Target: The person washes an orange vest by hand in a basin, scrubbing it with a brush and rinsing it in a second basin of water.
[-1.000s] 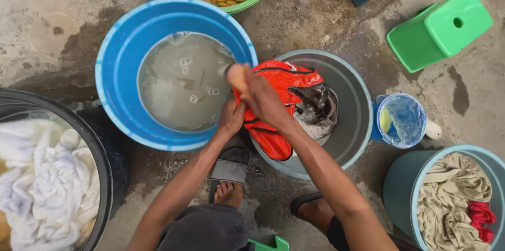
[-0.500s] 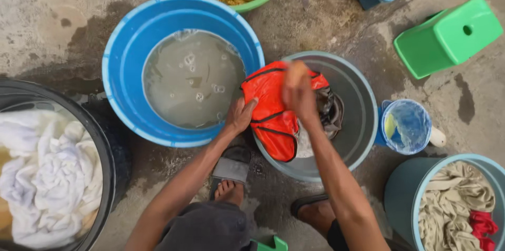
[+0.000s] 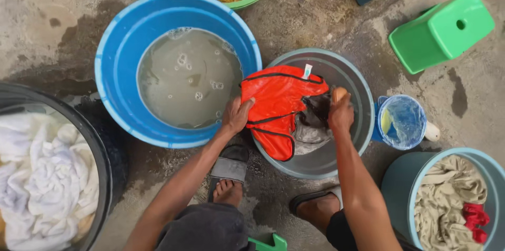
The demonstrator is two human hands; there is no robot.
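left hand (image 3: 235,116): clamped on the left edge of the orange garment (image 3: 276,105) | right hand (image 3: 341,113): closed on a small brush (image 3: 339,94), pressing dark cloth (image 3: 316,109) | garment: draped over the grey basin (image 3: 351,76) on the floor, just right of the blue tub (image 3: 118,46) of soapy water | blue scoop (image 3: 402,121): beside the basin's right rim

White tag (image 3: 307,70) on orange garment's (image 3: 273,104) top edge.
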